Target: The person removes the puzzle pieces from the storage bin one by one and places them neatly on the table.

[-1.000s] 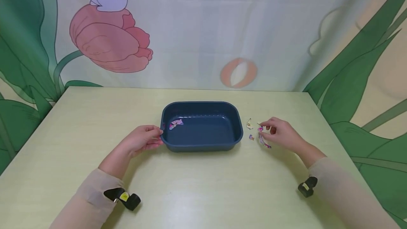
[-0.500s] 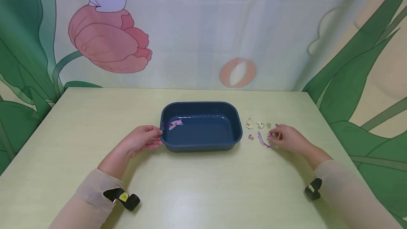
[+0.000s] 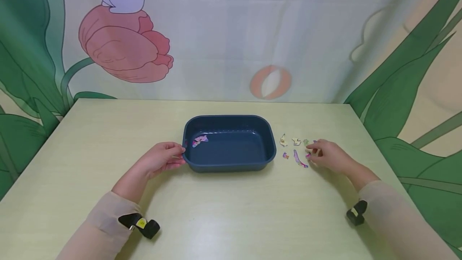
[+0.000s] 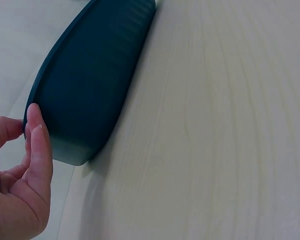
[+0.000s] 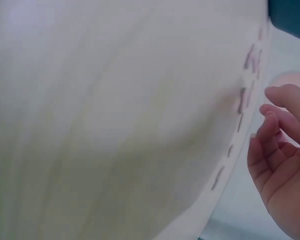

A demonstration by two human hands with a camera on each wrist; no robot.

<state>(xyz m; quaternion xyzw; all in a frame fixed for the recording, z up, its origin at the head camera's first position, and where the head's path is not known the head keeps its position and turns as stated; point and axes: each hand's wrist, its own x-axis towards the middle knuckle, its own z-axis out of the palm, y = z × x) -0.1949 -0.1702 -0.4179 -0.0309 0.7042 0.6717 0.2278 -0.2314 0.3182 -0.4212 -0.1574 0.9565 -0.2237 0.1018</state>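
My left hand (image 3: 164, 159) pinches the left end of a dark blue rectangular tray (image 3: 231, 168); in the left wrist view its thumb and fingers straddle the tray's rim (image 4: 37, 82). Inside the tray lies a pink-purple cutout like a sticker (image 3: 200, 139). My right hand (image 3: 332, 156) is low over the table right of the tray, beside a small pink cutout (image 3: 308, 155) that its fingers partly cover. The right wrist view shows its fingers (image 5: 266, 132) loosely bent, with nothing visible between thumb and forefinger.
Small flat cutouts lie in two rows right of the tray: a long purple strip (image 3: 299, 159), a tiny multicoloured piece (image 3: 285, 155), two pale ones (image 3: 283, 140) and a green one (image 3: 305, 142). A printed curtain (image 3: 216, 51) hangs behind the table (image 3: 223, 212).
My right hand has shifted right, away from the purple strip, uncovering a pale and a green cutout. A pink piece formerly at its fingertips shows farther right. My left hand stays on the tray.
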